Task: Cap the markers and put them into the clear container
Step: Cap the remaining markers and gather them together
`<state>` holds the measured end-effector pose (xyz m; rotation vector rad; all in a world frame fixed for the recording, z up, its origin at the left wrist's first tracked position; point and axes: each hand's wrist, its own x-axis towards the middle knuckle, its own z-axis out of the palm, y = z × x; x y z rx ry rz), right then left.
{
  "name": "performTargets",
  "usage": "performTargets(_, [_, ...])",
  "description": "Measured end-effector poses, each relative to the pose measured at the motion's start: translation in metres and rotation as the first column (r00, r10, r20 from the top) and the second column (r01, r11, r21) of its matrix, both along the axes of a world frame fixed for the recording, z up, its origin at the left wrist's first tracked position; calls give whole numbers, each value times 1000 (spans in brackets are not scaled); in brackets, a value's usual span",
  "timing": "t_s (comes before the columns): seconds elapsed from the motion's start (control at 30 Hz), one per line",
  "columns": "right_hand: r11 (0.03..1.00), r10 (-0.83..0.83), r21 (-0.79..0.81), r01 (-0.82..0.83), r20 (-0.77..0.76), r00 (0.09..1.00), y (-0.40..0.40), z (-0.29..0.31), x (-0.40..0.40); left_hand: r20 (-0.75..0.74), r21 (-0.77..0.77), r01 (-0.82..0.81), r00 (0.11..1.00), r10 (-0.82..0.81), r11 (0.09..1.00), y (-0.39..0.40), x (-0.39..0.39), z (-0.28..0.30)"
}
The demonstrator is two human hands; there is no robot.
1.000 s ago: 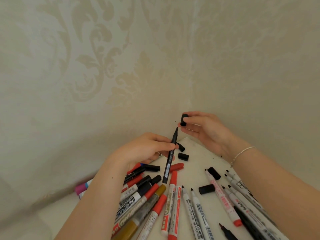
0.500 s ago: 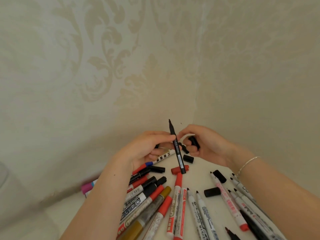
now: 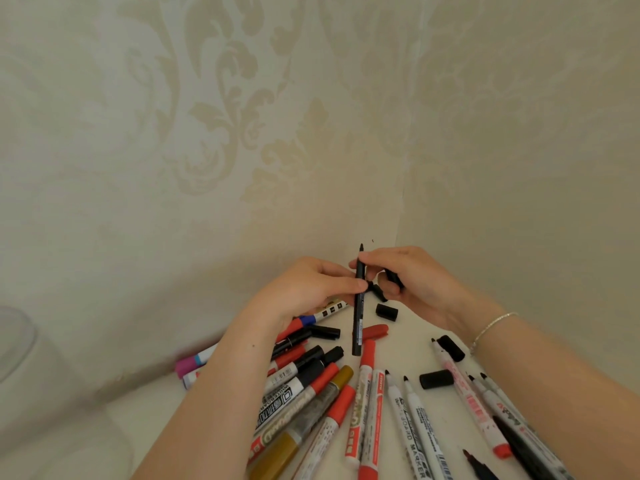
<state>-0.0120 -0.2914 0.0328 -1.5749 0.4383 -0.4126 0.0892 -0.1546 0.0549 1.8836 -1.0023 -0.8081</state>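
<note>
A thin black marker (image 3: pixel 358 306) stands nearly upright, its bare tip pointing up. My left hand (image 3: pixel 311 289) pinches its barrel at the middle. My right hand (image 3: pixel 412 282) touches the marker near its tip with the index finger and holds a black cap (image 3: pixel 394 280) under the other fingers. Many markers, capped and uncapped, lie fanned on the white table (image 3: pixel 408 341) below my hands. Loose black caps (image 3: pixel 386 312) lie among them. A clear container's edge (image 3: pixel 14 341) shows at the far left.
Patterned beige walls meet in a corner right behind my hands. A pink-capped marker (image 3: pixel 188 365) lies against the left wall. A red cap (image 3: pixel 375 330) lies beside the held marker's lower end. A bracelet circles my right wrist.
My right hand came down from above and closed in on the marker, the black cap tucked into its fingers. The marker tilted to upright in my left hand.
</note>
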Motion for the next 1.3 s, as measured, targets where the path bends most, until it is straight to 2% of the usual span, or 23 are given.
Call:
performTargets(0.17, [998, 59, 5, -59, 2, 998, 1, -3, 3, 49, 16, 3, 999, -4, 1000, 1, 1, 1])
performTargets(0.3, [987, 160, -20, -162, -66, 985, -1, -1, 1, 65, -20, -40, 997, 41, 999, -1, 3, -3])
performTargets(0.43, [986, 163, -5, -164, -85, 983, -6, -3, 0, 55, 8, -19, 998, 19, 1000, 0, 3, -2])
performTargets(0.5, [989, 132, -40, -141, -172, 976, -9, -8, -1, 88, 45, -40, 995, 36, 998, 4, 6, 1])
performTargets(0.53, [985, 79, -127, -117, -274, 959, -11, -12, -1, 105, 55, -62, 993, 56, 997, 6, 8, 3])
performTargets(0.57, [954, -8, -278, -113, -401, 916, -12, -17, -1, 116, 61, -84, 990, 77, 995, 9, 11, 4])
performTargets(0.63, [800, -210, -571, -183, -552, 807, -14, -30, 1, 120, 68, -106, 988, 97, 992, 14, 16, 6])
performTargets(0.77, [560, -419, -782, -273, -551, 722, -2, -32, 3, 100, 47, -136, 986, 130, 990, 18, 18, 9])
performTargets(0.83, [384, -476, -863, -329, -491, 730, 5, -30, 7, 102, 31, -151, 984, 147, 988, 18, 19, 9])
performTargets(0.87, [339, -452, -883, -323, -455, 767, 8, -31, 11, 110, 20, -160, 982, 156, 987, 18, 20, 8])
performTargets(0.9, [362, -384, -881, -305, -439, 812, 12, -32, 16, 118, 8, -168, 979, 166, 986, 18, 20, 8])
performTargets(0.93, [433, -285, -853, -291, -435, 854, 17, -34, 20, 123, -6, -175, 977, 175, 984, 18, 20, 8])
performTargets(0.97, [492, -191, -815, -305, -443, 876, 22, -36, 24, 123, -21, -180, 976, 181, 984, 17, 20, 8])
performTargets(1.0, [511, -124, -787, -346, -465, 876, 27, -39, 29, 120, -34, -181, 976, 184, 983, 18, 20, 9])
performTargets(1.1, [417, -109, -822, -388, -469, 876, 32, -50, 39, 114, -61, -181, 976, 187, 982, 18, 20, 9])
performTargets(1.17, [428, -140, -819, -381, -476, 868, 27, -51, 42, 111, -73, -189, 974, 196, 979, 18, 21, 9])
performTargets(1.23, [530, -161, -784, -322, -466, 870, 16, -41, 40, 101, -85, -198, 973, 206, 976, 19, 24, 8])
performTargets(1.3, [705, -173, -693, -154, -378, 909, 4, -23, 34, 100, -88, -206, 972, 214, 975, 19, 25, 8])
